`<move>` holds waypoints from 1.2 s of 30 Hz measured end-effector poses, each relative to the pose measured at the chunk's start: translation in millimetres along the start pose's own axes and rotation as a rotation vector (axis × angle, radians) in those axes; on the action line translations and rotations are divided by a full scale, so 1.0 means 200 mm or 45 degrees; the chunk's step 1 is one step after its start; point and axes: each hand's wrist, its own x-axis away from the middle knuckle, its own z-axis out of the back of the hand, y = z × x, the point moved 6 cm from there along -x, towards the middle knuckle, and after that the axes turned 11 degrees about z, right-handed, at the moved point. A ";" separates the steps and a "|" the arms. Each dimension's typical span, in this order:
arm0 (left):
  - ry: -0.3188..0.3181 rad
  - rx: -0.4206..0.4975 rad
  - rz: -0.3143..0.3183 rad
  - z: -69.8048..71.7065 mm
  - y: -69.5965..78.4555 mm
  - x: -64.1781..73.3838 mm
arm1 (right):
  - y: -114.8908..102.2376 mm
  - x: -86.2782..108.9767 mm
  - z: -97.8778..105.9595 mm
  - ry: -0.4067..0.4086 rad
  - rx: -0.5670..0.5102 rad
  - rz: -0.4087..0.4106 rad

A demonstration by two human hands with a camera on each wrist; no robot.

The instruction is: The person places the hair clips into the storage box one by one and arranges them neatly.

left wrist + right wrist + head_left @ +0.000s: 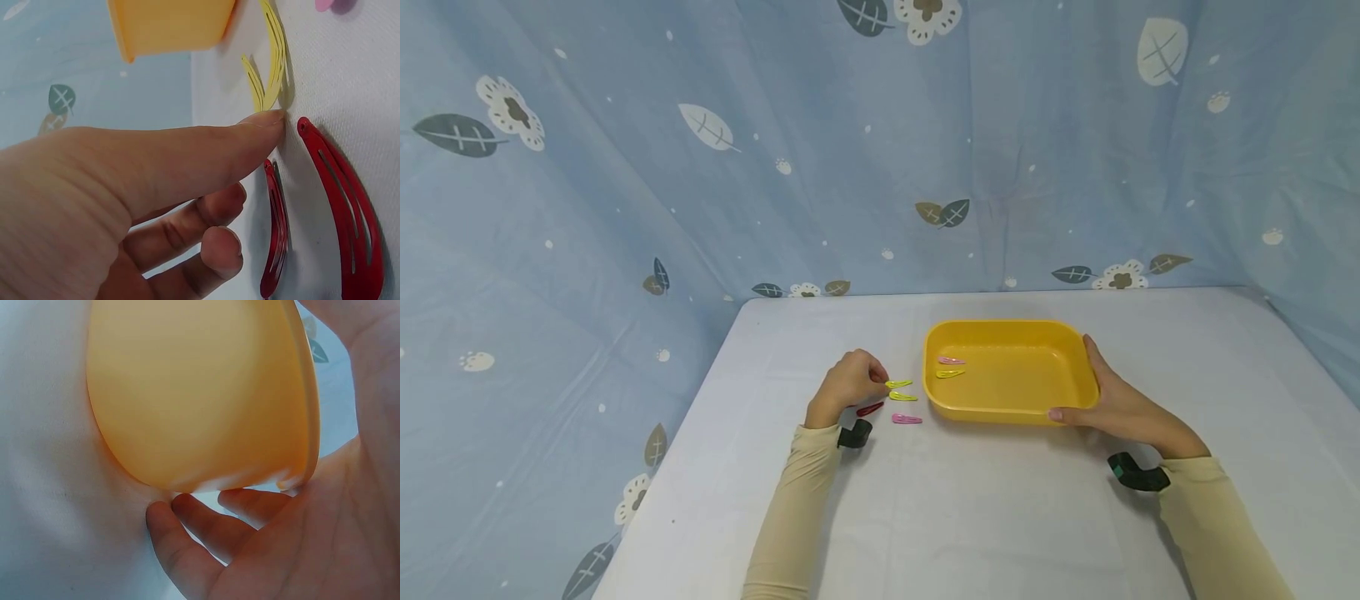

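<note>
My left hand [850, 383] is at the left of the tray, its thumb and fingertips pinching the end of a yellow hair clip [901, 384]. A second yellow hair clip [903, 397] lies just nearer. Two red hair clips [350, 219] show beneath the hand in the left wrist view, one partly behind the fingers. A pink hair clip [907, 419] rests on the table close by. My right hand [1123, 408] grips the right end of a yellow plastic tray [1022, 379], thumb at the front rim. Inside the tray are a pink clip [951, 361] and a yellow clip [951, 374].
A white cloth [970, 517] covers the table. Behind and to the left hangs a blue curtain [850, 150] with leaf and flower prints. The tray stands right of the loose clips, toward the back of the table.
</note>
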 end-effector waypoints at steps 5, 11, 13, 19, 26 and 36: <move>0.004 0.003 -0.003 0.00 0.01 0.00 | 0.00 0.00 0.00 0.006 -0.006 -0.003; 0.007 -0.027 0.005 0.00 0.01 0.01 | 0.00 0.00 0.00 0.004 -0.007 0.001; 0.006 -0.038 0.003 0.01 0.01 0.01 | 0.00 0.00 0.00 0.006 -0.009 -0.004; 0.012 -0.057 -0.018 0.01 0.02 0.01 | 0.01 0.01 0.00 0.008 -0.007 -0.015; 0.025 -0.076 -0.083 0.00 0.02 0.00 | 0.00 0.01 0.00 0.002 -0.007 -0.021; 0.014 -0.139 -0.088 0.00 0.02 0.00 | 0.00 0.01 0.00 -0.001 0.009 -0.017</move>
